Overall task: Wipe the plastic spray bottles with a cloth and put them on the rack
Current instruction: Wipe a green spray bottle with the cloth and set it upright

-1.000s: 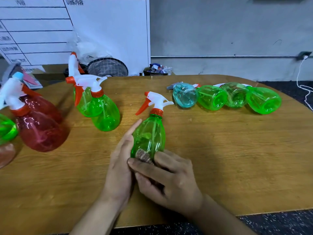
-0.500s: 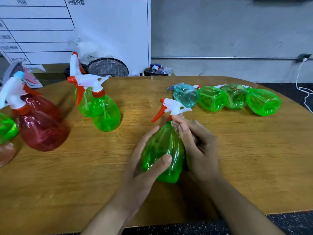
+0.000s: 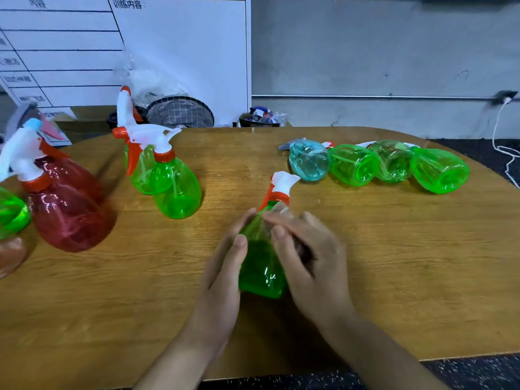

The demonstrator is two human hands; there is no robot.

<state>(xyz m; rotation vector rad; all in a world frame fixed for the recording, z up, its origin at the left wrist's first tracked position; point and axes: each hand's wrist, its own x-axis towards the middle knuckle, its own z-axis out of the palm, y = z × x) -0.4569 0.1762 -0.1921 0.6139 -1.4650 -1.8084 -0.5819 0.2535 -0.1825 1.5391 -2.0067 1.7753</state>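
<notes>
Two hands work our green spray bottle (image 3: 261, 266): left hand (image 3: 225, 274) grips its body to steady it, right hand (image 3: 306, 260) presses a cloth (image 3: 281, 211) near the neck.

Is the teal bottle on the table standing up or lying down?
Lying down: the teal bottle rests on its side, base facing the camera, beside three green ones.

I held one bottle (image 3: 261, 266) over the near middle of the table (image 3: 394, 263), my left hand (image 3: 225, 268) on its left side, my right hand (image 3: 309, 263) on its right. Four bottles (image 3: 377, 164) lay side by side, touching, behind and to the right. Two upright bottles (image 3: 166, 178) stood behind-left, more (image 3: 62, 204) at the far left edge.
</notes>
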